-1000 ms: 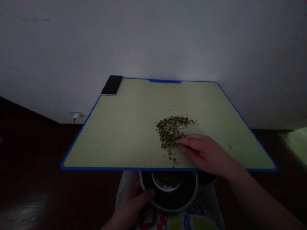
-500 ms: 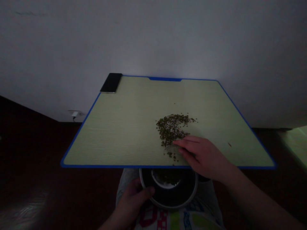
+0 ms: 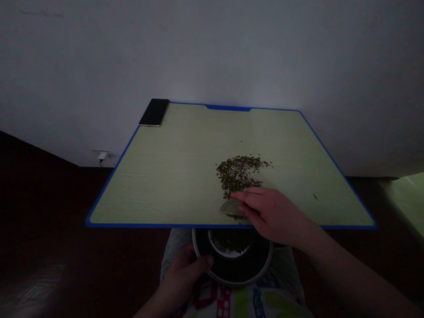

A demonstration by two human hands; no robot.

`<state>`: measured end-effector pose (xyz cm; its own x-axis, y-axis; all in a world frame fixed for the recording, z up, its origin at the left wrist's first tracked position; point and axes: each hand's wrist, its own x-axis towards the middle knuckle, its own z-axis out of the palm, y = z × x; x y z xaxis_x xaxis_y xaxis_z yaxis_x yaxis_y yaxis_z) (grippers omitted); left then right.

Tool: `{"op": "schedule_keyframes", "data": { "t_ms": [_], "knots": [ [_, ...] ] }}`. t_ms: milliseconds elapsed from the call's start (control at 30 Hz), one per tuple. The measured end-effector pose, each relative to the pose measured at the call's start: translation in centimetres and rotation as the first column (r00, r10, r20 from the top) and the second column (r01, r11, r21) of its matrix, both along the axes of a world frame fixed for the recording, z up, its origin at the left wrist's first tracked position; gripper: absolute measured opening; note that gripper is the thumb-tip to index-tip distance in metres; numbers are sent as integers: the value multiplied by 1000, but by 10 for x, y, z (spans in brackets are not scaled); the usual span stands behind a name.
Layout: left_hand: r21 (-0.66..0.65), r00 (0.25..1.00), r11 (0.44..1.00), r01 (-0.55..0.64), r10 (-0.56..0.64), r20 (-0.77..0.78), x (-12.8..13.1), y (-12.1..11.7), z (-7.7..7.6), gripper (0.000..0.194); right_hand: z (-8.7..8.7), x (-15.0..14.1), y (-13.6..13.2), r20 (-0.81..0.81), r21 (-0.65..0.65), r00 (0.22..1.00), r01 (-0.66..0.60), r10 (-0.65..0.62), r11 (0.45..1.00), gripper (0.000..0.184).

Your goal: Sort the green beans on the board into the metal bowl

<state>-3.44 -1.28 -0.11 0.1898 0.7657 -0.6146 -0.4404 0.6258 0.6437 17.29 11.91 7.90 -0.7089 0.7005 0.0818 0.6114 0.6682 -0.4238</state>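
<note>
On the pale tabletop [image 3: 165,176] lies a patch of small greenish-brown dried bits [image 3: 233,172], loosely scattered at its edges. My right hand [image 3: 270,212] is closed on a clear, round-edged disc [image 3: 231,206], which stands against the table at the near side of the patch. A few bits show along the disc's lower edge. Below the table's front edge, a dark bowl [image 3: 232,270] with a pale rim rests at my lap. My left hand [image 3: 190,267] grips its left rim, thumb over the inside. More bits lie in the bowl, partly hidden by the table edge.
A black phone [image 3: 154,112] lies at the table's far left corner. A thin brown sliver [image 3: 315,196] is on the right side. The table has a blue edge [image 3: 159,225] and stands by a wall [image 3: 212,53] with a plugged-in charger [image 3: 103,155].
My right hand has moved slightly left with the clear disc, whose edge now covers some of the bits near the front. My left hand keeps its hold on the bowl.
</note>
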Motion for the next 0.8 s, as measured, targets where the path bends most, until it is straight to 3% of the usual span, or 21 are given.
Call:
{"op": "schedule_keyframes", "data": {
  "t_ms": [300, 567, 800],
  "knots": [
    [-6, 999, 1000, 4, -4, 33, -2, 0, 1, 29, 7, 1, 4, -25, -13, 998, -52, 52, 999, 31],
    [16, 999, 1000, 21, -22, 42, -2, 1, 1, 30, 27, 39, 12, -121, 72, 981, 159, -149, 985, 29],
    [-11, 999, 1000, 18, -18, 48, -3, 1, -2, 29, 17, 55, -3, -138, -13, 964, 227, -226, 974, 30]
  ]
}}
